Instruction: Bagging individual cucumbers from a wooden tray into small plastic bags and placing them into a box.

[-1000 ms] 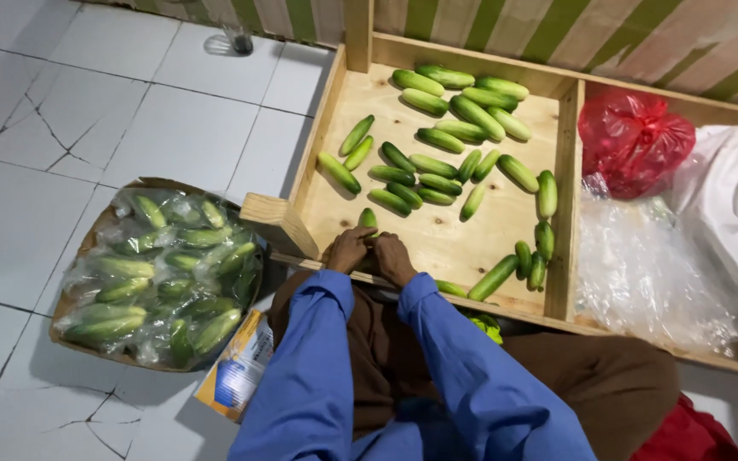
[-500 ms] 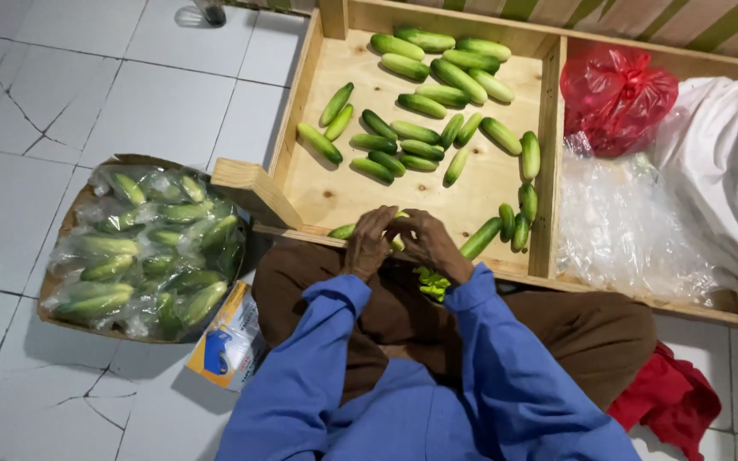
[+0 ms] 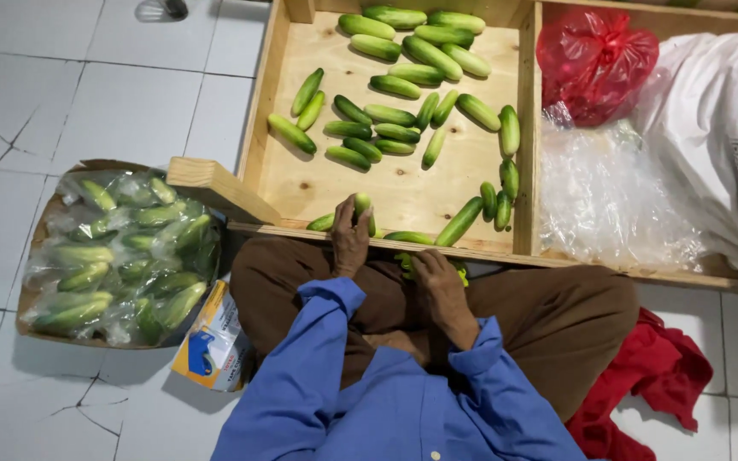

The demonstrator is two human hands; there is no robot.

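1. Left of frame: a cardboard tray (image 3: pixel 38 320) on the tiled floor (image 3: pixel 87 94) carries clear bags of cucumbers (image 3: pixel 121 256). A yellow and blue packet (image 3: pixel 211 346) lies just beside it, against the person's knee.
2. Centre, upper half: a wooden crate (image 3: pixel 254 137) holds loose cucumbers (image 3: pixel 403 94) spread over its plywood bottom, a few lying along the near rail.
3. Centre: the left hand (image 3: pixel 350 242) rests over the near rail of the crate, its grip clamped on a single cucumber (image 3: pixel 362 205), which stands at the rail's inner edge.
4. Just right of centre: the right hand (image 3: pixel 442 282) lies in the lap, fingers curled together on a green bundle (image 3: pixel 405 263) (mostly hidden; its nature cannot be told).
5. Right of frame: the crate's second compartment contains a red plastic bag (image 3: pixel 595 60), crumpled clear plastic (image 3: pixel 608 196) and a white sack (image 3: pixel 719 128).
6. Lower right: a red cloth (image 3: pixel 651 384) lies on the floor beside the leg.
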